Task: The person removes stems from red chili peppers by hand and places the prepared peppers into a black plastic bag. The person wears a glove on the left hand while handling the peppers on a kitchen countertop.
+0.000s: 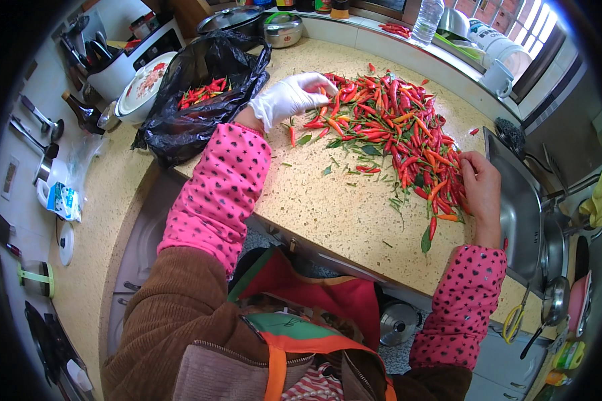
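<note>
A large heap of red chili peppers [381, 115], with some orange ones, green stems and leaves among them, spreads in an arc over the speckled countertop [311, 190]. My left hand [293, 97], in a white disposable glove, curves its fingers and thumb around peppers at the heap's left end; whether it grips any is unclear. Bare, my right hand [483, 183] rests against the heap's right edge near the sink. Its fingertips are partly hidden, so a hold cannot be made out. Beside my left forearm, a black plastic bag [170, 130] lies open with more red chilies [203, 93] inside.
A stainless steel sink [516, 220] borders the counter on the right, with yellow-handled scissors [514, 318] nearby. Behind the bag stand a lidded white pot [145, 90] and a steel container [283, 30]. A clear plastic bottle [428, 22] stands on the window ledge.
</note>
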